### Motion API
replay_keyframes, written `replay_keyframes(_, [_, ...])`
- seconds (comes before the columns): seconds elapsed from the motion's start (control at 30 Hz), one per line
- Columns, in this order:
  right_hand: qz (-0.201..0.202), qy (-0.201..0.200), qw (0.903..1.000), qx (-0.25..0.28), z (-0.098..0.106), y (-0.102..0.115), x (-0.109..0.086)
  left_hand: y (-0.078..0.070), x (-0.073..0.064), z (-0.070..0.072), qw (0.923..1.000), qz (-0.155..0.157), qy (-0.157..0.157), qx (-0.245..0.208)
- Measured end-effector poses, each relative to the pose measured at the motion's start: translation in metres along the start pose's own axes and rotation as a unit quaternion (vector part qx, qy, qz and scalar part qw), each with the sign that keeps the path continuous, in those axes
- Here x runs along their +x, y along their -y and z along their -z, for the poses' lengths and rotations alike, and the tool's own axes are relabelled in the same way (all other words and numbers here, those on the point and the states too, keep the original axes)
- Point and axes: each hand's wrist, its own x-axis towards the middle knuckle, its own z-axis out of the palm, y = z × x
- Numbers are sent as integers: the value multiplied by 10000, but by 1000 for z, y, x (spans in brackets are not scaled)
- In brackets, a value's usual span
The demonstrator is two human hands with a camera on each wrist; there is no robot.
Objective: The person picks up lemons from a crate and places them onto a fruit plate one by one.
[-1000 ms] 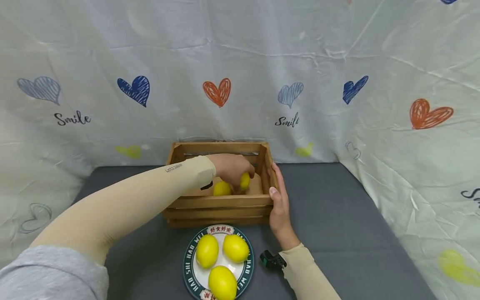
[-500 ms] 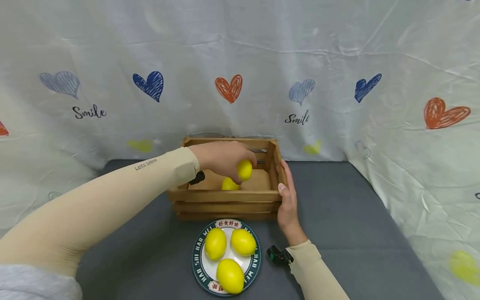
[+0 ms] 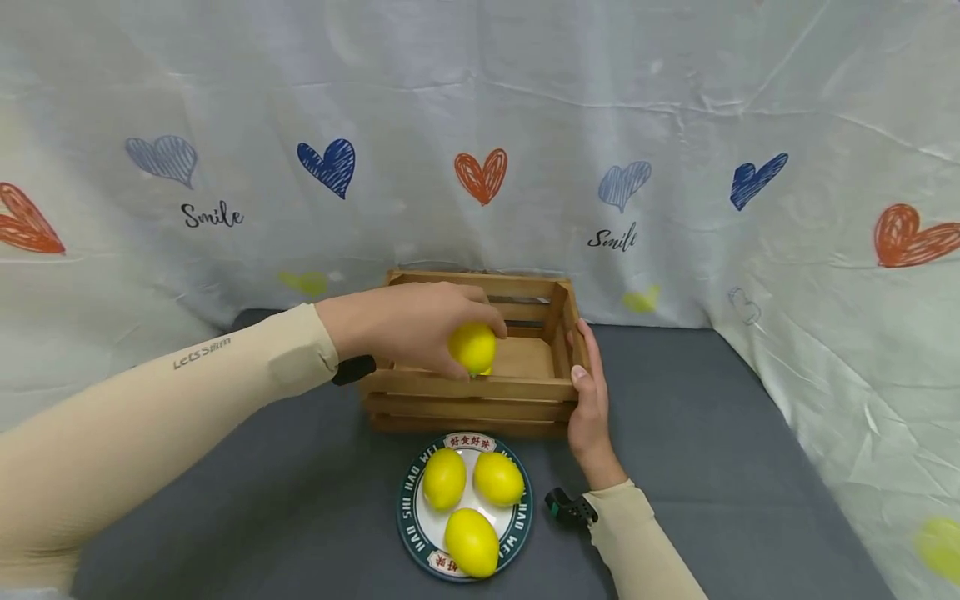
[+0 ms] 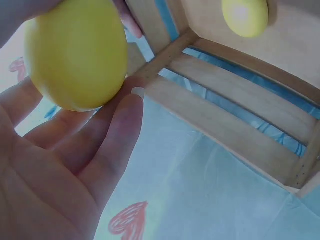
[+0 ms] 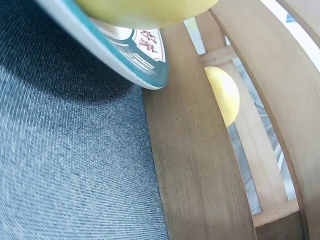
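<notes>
We saw a yellow lemon [image 3: 472, 348] in the left hand [image 3: 405, 327]. The thumb and fingers were clamped on it, the thumb on one side and the fingers on the other. The lemon was over the near part of a wooden crate [image 3: 525, 388], close to the near edge. One more lemon [image 4: 245, 17] lay on the floor inside the crate.

The right hand [image 3: 591, 412] touched the right side of the crate. Its fingers were straight along that side, and its thumb was at the near corner, apart from them.

Just on the near side of the crate, we saw a round plate [image 3: 407, 515] with a green rim. Three lemons [image 3: 472, 542] sat on it, two far and one near. A black strap [image 3: 572, 507] was on the right wrist.

The crate and plate were on a dark gray table [image 3: 712, 450]. On the far side hung a pale curtain [image 3: 540, 75] with red, blue and yellow hearts.
</notes>
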Motion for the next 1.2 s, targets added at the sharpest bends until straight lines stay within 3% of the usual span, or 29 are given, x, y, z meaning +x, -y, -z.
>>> replay_keyframes(0.23, [45, -35, 10000, -81, 3, -3, 1, -15, -34, -9, 9998, -186, 62, -75])
replay_keyframes(0.47, [49, -30, 9999, -117, 3, -4, 1, -19, -59, -37, 9984, -280, 451, -217])
replay_keyframes(0.87, [30, -17, 10000, -54, 3, -4, 0, -12, -77, -100, 9918, -75, 1161, -528])
replay_keyframes(1.2, [68, 6, 10000, -4, 1, -4, 3, -10, -96, -134, 9918, 166, 1083, -651])
